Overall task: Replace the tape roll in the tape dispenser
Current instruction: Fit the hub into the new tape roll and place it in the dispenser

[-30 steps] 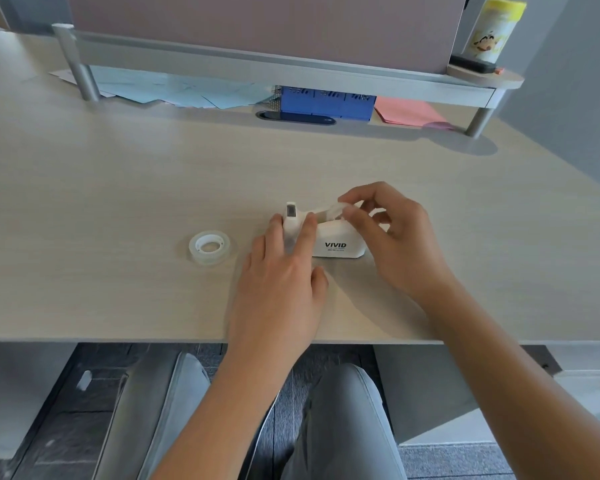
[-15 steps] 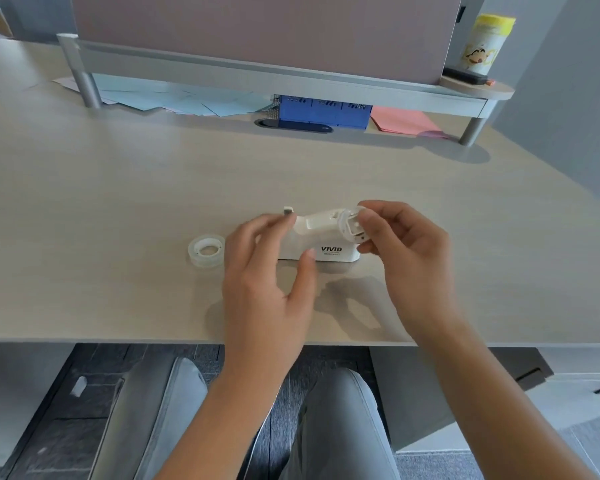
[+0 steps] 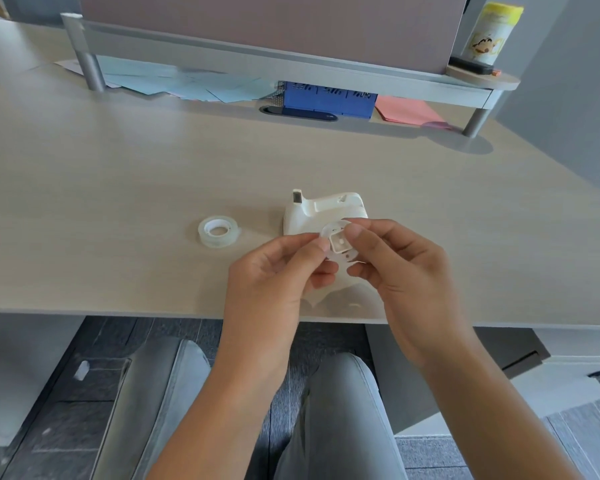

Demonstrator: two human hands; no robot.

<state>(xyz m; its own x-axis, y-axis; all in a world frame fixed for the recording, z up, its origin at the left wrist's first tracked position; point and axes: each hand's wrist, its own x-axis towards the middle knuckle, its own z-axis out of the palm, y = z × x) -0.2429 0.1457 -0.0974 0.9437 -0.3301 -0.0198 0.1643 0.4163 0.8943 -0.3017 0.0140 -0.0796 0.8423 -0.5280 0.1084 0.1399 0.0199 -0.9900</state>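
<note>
Your forearms are bare, with no sleeves, watch or rings showing; your legs (image 3: 340, 420) wear light grey trousers with a smooth weave.

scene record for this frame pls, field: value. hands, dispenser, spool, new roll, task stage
left hand: fingers pinch the left edge of the spool
right hand: fingers grip the spool's right side
spool: white plastic hub, held off the desk in both hands, no tape visible on it
dispenser: white, on the desk, behind the hands, roll cradle vacant
new tape roll: clear, lying flat on the desk left of the dispenser, untouched
task stage: spool out, new roll not yet fitted
</note>
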